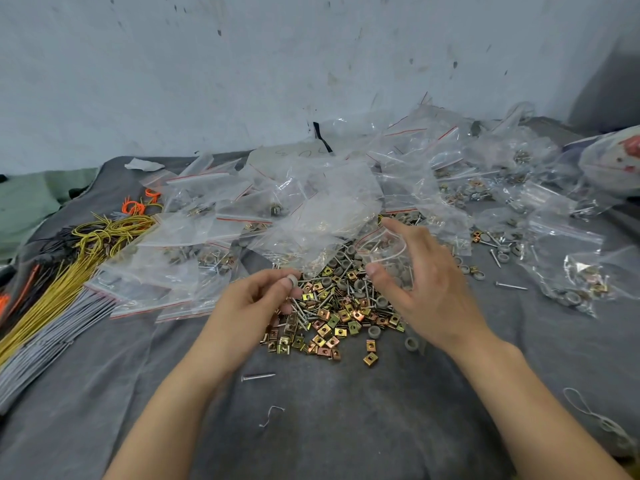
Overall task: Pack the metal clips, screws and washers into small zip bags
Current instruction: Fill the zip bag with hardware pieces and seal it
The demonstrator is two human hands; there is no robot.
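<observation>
Forearms point(162, 410) cropped; left hand point(252, 303) pinches washer point(292, 281), right hand point(426, 289) a faint bag point(388, 247).

Left hand point(256, 299) curls, fingers point(273, 277) pinching a washer point(292, 280); right hand point(426, 289), raised, holds a zip bag point(388, 249) between thumb and forefinger.

On my feed the left hand point(256, 299) pinches a grey washer point(292, 281) at its fingertips, just above the pile of brass-coloured clips point(332, 320), screws and washers on the grey cloth point(346, 420). The right hand point(426, 289) holds a small clear zip bag point(384, 245) over the pile's far side. A loose screw point(258, 376) lies nearer me. I see filled bags point(571, 282) to the right and yellow wires point(104, 237) to the left.
</observation>
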